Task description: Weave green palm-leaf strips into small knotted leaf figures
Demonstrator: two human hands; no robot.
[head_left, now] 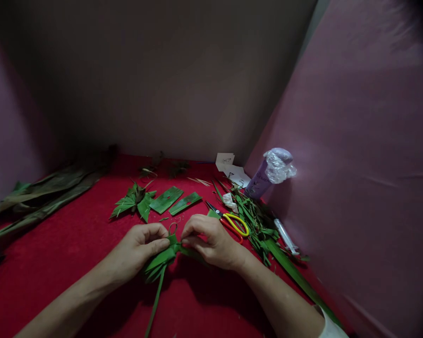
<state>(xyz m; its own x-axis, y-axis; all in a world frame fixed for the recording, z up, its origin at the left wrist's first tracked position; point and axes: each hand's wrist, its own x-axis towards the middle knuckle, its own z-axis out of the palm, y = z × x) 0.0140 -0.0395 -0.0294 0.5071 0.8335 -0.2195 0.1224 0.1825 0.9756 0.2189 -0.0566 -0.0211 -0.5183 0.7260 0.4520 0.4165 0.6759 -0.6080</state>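
Between my hands, a little above the red cloth, is a folded green leaf piece with a fan of cut strips, a small loop on top and a long thin strip hanging down. My left hand pinches its upper left part between thumb and fingers. From the other side my right hand is closed, thumb against fingertips, on a leaf strip at the piece's right edge. Scissors with one yellow and one red handle lie just beyond my right hand. The fingers partly hide the folded centre.
Two cut leaf rectangles and a leaf figure lie beyond my hands. Leaf scraps, a clear syringe-like tube and a tilted purple container with plastic wrap are at right. Long dry leaves lie left. Walls enclose the red cloth.
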